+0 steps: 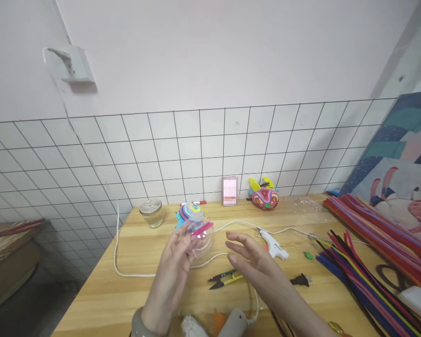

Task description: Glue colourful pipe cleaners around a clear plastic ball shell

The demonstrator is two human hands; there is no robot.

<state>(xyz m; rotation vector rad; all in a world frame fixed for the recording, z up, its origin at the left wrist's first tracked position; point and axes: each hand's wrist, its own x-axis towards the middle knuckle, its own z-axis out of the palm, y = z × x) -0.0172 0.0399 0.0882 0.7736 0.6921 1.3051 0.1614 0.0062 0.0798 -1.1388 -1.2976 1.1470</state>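
My left hand (179, 245) pinches a small clear plastic zip bag with a bright pink strip (202, 230); its contents are hard to make out. To its right, my right hand (247, 255) is raised over the table with fingers apart, holding nothing. Just behind the bag lies a striped blue, pink and yellow craft piece (190, 211), partly covered by it. Between and below my hands rest thread snips (226, 279) with dark blades and a yellow-green handle. A white glue gun (274, 244) lies beyond my right hand.
A lidded glass jar (151, 213), a red marker (199, 202), a phone (229, 191) and a colourful animal-face craft (264, 195) line the wall. Bundled pipe cleaners (358, 276) fill the right. A white cord (133, 275) crosses the table; a grey tool (234, 323) lies in front.
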